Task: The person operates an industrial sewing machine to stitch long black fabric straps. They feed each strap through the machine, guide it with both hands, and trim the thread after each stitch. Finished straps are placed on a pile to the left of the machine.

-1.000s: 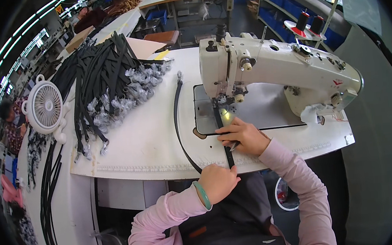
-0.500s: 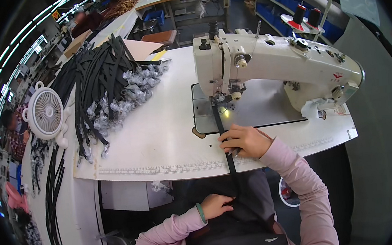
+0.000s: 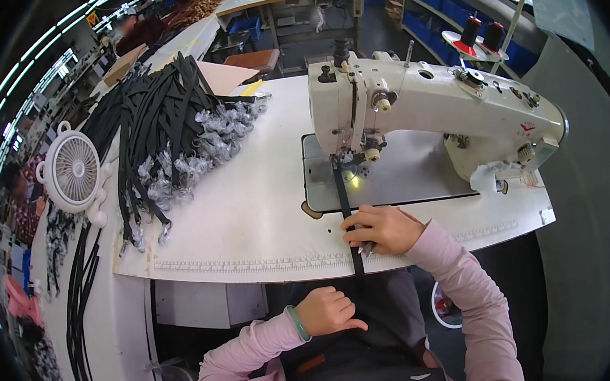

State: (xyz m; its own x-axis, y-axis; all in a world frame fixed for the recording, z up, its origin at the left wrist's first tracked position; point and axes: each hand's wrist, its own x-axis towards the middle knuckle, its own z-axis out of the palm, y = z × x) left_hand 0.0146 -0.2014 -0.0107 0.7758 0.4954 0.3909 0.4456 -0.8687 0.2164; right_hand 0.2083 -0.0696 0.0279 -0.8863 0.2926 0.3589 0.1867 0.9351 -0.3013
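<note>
From my remote station I found the narrow, flat black strap [image 3: 342, 187] lying across the white table [image 3: 249, 221], running up to the needle of the cream-white sewing machine [image 3: 470, 92], its near part hanging over the front edge. The right hand [image 3: 387, 230] had its grip closed over the strap, a small metal tool [image 3: 367, 247] tucked beneath (type not legible to me). The left hand [image 3: 327, 312] hovered above the lap, apart from the strap, fingers curled and thumb out; whether it enclosed anything I could not tell. I judged this strap partway through: needle end engaged, near length remaining. Leftward lay a heap of black straps with clear-wrapped ends [image 3: 161, 116], finished or waiting, undetermined.
</note>
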